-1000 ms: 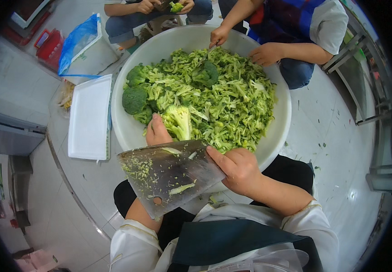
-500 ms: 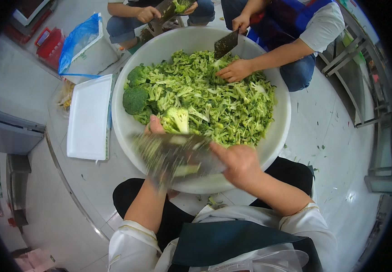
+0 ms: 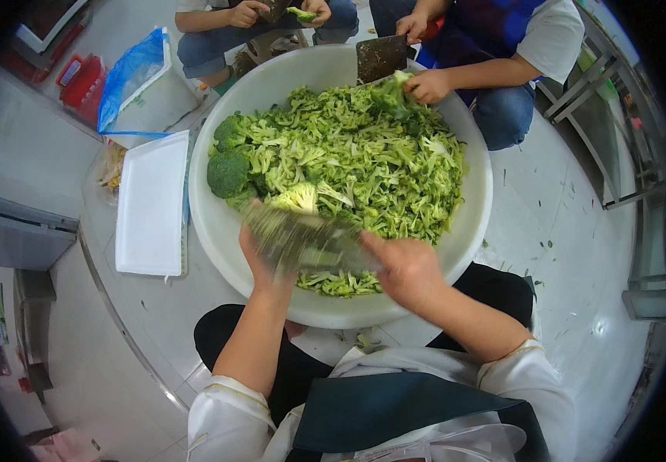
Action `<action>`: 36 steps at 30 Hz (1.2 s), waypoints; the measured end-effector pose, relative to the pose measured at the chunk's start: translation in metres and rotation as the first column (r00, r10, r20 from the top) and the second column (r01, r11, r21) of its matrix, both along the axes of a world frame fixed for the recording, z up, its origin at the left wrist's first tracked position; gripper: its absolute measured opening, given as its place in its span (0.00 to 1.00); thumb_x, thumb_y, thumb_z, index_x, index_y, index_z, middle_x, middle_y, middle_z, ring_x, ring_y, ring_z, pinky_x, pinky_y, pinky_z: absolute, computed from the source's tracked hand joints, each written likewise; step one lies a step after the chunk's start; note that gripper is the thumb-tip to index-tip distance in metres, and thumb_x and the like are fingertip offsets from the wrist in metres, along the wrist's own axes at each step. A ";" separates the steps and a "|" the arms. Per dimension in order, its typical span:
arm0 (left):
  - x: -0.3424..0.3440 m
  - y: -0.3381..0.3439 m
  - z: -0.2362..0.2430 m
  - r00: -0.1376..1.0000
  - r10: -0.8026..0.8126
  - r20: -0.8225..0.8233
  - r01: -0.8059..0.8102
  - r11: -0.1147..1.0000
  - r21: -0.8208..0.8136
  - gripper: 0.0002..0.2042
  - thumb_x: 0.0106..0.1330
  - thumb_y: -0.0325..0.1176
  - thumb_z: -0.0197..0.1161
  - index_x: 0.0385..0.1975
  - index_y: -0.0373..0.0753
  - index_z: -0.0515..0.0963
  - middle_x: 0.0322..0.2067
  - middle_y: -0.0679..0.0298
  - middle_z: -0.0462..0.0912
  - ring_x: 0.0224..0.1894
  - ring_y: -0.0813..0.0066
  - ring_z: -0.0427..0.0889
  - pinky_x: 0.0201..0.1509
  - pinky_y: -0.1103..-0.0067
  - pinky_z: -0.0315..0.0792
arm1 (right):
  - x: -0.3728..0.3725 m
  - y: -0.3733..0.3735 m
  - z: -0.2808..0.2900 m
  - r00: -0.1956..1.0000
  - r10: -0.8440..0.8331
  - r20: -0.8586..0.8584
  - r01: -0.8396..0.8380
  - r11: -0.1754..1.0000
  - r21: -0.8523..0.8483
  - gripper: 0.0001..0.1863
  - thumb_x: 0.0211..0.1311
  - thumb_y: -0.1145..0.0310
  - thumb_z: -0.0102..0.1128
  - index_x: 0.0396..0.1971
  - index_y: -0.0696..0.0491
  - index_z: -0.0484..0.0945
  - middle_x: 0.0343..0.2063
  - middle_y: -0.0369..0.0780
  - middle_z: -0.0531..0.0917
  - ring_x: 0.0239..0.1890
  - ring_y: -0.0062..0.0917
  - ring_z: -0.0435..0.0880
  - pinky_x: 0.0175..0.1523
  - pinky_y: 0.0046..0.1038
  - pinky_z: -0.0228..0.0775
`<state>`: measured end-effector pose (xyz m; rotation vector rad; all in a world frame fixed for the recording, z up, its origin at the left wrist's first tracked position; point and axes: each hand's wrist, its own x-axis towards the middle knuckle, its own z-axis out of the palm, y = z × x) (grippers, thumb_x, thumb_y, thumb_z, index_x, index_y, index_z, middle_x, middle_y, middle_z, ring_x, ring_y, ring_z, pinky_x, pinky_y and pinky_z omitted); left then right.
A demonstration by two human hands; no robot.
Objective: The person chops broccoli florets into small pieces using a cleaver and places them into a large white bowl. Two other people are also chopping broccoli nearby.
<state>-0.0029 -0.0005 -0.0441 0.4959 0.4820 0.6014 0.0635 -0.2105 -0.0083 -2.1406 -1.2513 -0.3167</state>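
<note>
My right hand [image 3: 410, 269] is closed round the handle of a wide cleaver [image 3: 314, 240], whose blade is blurred by motion and has green bits stuck to it. Behind the blade's left end is my left hand [image 3: 260, 258], its fingers mostly hidden. It holds a pale-cut broccoli head [image 3: 298, 198], which shows just past the blade's far edge. Both hands are over the near side of a large white tub [image 3: 481, 223]. Chopped broccoli [image 3: 379, 173] fills much of it, and whole dark green broccoli heads [image 3: 227, 173] lie along its left side.
Across the tub, one co-worker's hand [image 3: 429, 86] holds broccoli beside a cleaver [image 3: 381, 59]. Another co-worker's hand [image 3: 316, 11] holds a green piece at the far left. Left of the tub are a white foam lid [image 3: 150, 204], a blue-lined bin [image 3: 160, 100] and a red basket [image 3: 83, 85].
My cleaver blade has shifted slightly up, uncovering chopped pieces below it. The co-worker at far right has lifted a broccoli piece from the heap and moved that hand right.
</note>
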 end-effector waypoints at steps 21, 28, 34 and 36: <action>0.006 -0.015 0.029 0.983 0.015 -0.185 0.020 0.982 0.187 0.19 0.75 0.45 0.47 0.45 0.33 0.74 0.41 0.60 0.80 0.41 0.70 0.81 0.44 0.75 0.76 | 0.010 0.001 -0.011 0.994 -0.036 0.104 0.039 0.999 -0.033 0.23 0.40 0.77 0.63 0.43 0.53 0.82 0.17 0.40 0.75 0.18 0.35 0.76 0.24 0.36 0.68; 0.007 0.005 0.006 0.989 -0.136 0.050 0.131 0.987 0.091 0.23 0.73 0.50 0.50 0.47 0.32 0.73 0.38 0.57 0.81 0.38 0.69 0.81 0.42 0.73 0.77 | 0.000 -0.009 -0.016 1.000 -0.001 -0.024 0.002 1.000 0.019 0.28 0.33 0.81 0.62 0.44 0.53 0.82 0.19 0.41 0.78 0.22 0.36 0.79 0.27 0.35 0.72; 0.001 -0.005 0.020 0.938 -0.022 -0.345 0.132 0.945 0.298 0.22 0.73 0.50 0.47 0.49 0.36 0.74 0.43 0.60 0.81 0.43 0.67 0.81 0.47 0.71 0.75 | -0.005 0.004 -0.002 0.995 0.017 0.098 -0.017 1.000 -0.003 0.29 0.32 0.80 0.62 0.45 0.55 0.81 0.20 0.41 0.78 0.21 0.36 0.77 0.26 0.35 0.70; 0.013 -0.014 0.044 0.941 -0.013 -0.338 0.024 0.999 0.029 0.18 0.76 0.45 0.44 0.51 0.36 0.71 0.46 0.61 0.78 0.47 0.68 0.80 0.50 0.69 0.76 | 0.008 -0.009 -0.033 0.997 -0.078 0.025 0.080 0.995 -0.064 0.29 0.33 0.80 0.62 0.45 0.55 0.81 0.20 0.42 0.78 0.22 0.37 0.78 0.27 0.37 0.70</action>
